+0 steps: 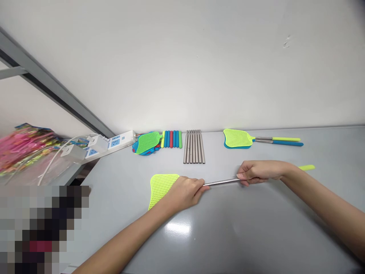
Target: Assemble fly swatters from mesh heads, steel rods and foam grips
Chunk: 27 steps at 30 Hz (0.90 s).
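A yellow-green fly swatter [161, 186] with a metal shaft is held across the front of the table. My left hand [186, 192] is closed round the shaft near the perforated head, covering the joint between them. Farther right, my right hand [253, 172] grips the same shaft, fingers wrapped round it. Bare metal shows between the two hands. The yellow-green handle end [307, 167] sticks out behind my right wrist; the middle of the handle is hidden by the hand and forearm.
Against the wall lie a pile of swatter heads [148, 142], a row of coloured handles [171, 139], several metal rods [194, 147] and two swatters [239, 138], yellow-green over blue. At left are a power strip [122, 140] with chargers and pink plastic-wrapped goods [28, 152].
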{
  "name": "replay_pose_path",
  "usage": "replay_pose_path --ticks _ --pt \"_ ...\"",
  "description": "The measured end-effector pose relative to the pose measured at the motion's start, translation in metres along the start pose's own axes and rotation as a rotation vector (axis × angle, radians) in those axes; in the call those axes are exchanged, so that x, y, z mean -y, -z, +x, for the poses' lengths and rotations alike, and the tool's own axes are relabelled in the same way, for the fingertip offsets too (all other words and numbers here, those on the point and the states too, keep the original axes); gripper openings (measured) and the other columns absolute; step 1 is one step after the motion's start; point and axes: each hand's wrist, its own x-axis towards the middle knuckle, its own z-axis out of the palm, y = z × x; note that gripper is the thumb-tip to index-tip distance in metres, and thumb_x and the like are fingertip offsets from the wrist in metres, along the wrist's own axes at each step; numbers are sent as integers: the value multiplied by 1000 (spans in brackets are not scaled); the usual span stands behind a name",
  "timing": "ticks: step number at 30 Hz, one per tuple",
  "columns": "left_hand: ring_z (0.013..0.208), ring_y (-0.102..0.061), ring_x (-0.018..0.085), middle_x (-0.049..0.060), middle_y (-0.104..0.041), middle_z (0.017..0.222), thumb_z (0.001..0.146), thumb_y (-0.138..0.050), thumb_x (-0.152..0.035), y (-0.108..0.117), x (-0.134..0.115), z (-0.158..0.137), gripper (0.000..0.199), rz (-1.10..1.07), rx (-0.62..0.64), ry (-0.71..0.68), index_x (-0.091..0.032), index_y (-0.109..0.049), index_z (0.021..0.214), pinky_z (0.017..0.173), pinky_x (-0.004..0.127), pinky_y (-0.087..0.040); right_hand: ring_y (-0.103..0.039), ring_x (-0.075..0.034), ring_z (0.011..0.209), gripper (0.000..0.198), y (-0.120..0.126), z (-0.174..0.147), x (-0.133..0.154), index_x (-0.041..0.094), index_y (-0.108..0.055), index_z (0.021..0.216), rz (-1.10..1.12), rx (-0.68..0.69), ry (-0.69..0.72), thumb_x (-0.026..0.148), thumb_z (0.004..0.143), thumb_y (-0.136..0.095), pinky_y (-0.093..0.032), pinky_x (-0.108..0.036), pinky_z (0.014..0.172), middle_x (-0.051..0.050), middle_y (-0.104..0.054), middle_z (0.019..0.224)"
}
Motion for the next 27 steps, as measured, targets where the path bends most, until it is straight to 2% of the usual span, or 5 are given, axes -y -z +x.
replay_pose_path --ticks 11,21,27 --pt "45 -48 11 -2 -54 54 90 -24 -37 -3 1 0 38 0 4 -20 -17 -42 63 45 25 -20 -16 -5 39 31 -10 9 2 15 -50 64 38 -8 -37 39 83 -41 -13 -20 37 9 -22 41" --pt "43 -45 10 -2 -51 50 88 -26 -37 0 4 3 38 -11 9 5 -17 -43 61 44 25 -17 -23 -5 41 34 -11 7 7 14 -57 76 -11 -54 23 42 83 -40 -19 -19 41 7 -30 45" --pt "43 -44 10 -2 -49 48 88 -27 -39 3 5 4 40 -8 16 18 -17 -46 60 45 25 -17 -21 -5 39 35 -9 8 4 14 -57 79 -5 -55 60 45 83 -41 -19 -19 40 8 -30 42"
